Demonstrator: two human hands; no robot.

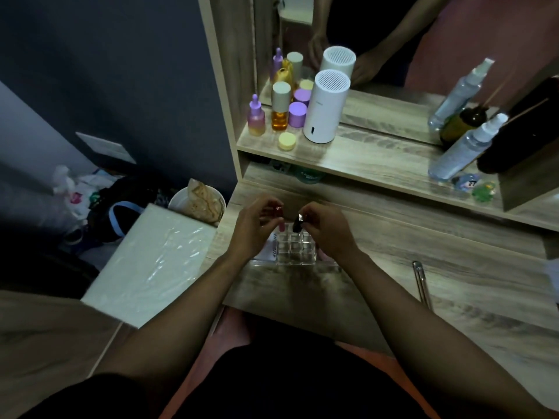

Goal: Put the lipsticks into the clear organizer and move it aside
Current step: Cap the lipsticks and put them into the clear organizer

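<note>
left hand [252, 229]: over the desk [453, 285] near its front edge, left of centre; back of hand up, wrist bent, forearm running in from the lower left; fingers curled, pinching a red-capped lipstick [279, 210] at its top.
red-capped lipstick: roughly upright, long axis vertical, cap up; pink lower part just at the organizer's back-left cells. Seated in a cell or not: cannot tell, blurred.
right hand [328, 229]: mirrors the left, just beside it; forearm in from the lower right; thumb and forefinger closed on a black lipstick [297, 222].
black lipstick: tilted, long axis leaning up-right, shiny top end under the fingertips, lower end pointing down into the back row of cells.
clear organizer [295, 248]: on the desk between both hands, near the front edge; grid of square cells, visible cells look empty; low clear tray part sticks out toward the front.
metal clip [421, 282]: flat on the desk, well right of the organizer, long axis front-to-back.
upper shelf: white cylinder [325, 108], small bottles at left end, spray bottle [467, 148] at right end.
</note>
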